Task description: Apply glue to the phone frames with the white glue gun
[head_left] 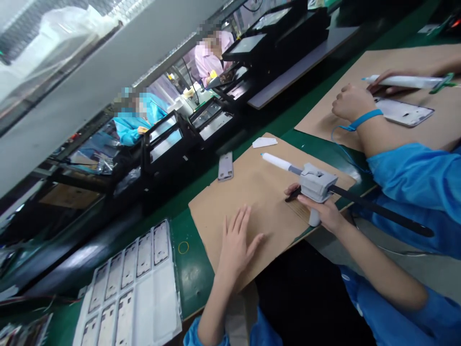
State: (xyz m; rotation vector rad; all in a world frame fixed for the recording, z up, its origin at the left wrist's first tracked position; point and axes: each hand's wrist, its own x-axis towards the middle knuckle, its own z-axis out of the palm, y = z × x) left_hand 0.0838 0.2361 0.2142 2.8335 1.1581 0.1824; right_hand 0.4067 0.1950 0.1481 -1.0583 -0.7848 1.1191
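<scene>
My left hand (235,242) lies spread on a brown cardboard sheet (248,192), holding nothing. Wrapped round the handle of a grey caulking gun (317,181) is my right hand (326,214), near the sheet's right side. A white tube with a blue tip (276,161) sits in the front of the gun and points to the far left; a long black rod sticks out behind. Beyond the sheet's far left edge, a grey phone frame (225,166) lies partly on it. A folded white paper (264,142) rests at the far corner.
A white tray (153,298) with several phone frames stands on the green table at left, beside a yellow rubber band (183,247). At right, a co-worker's hands (355,102) work with another tube (403,81) over a phone frame (405,111). Black racks (169,137) line the back.
</scene>
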